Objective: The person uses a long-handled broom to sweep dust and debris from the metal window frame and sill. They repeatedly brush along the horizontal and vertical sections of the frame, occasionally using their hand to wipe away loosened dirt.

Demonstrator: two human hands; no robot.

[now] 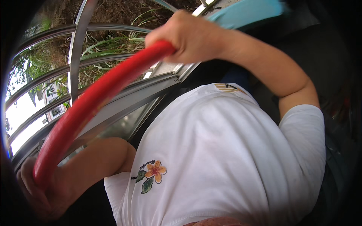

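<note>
A thick red pole (99,93), bent-looking in the wide view, runs from the lower left to the upper middle. My right hand (189,39) is closed around its upper end. My left hand (42,186), dim at the picture's rim, grips the lower left end. Beyond my right hand lies a light blue, flat, blurred object (249,14); whether it joins the pole cannot be told. The pole passes in front of a metal window frame (135,87).
Curved metal bars (74,56) stand outside the window, with grass and roots (113,42) behind them. A building shows at the far left. My white shirt (215,147) fills the middle. The right side is dark.
</note>
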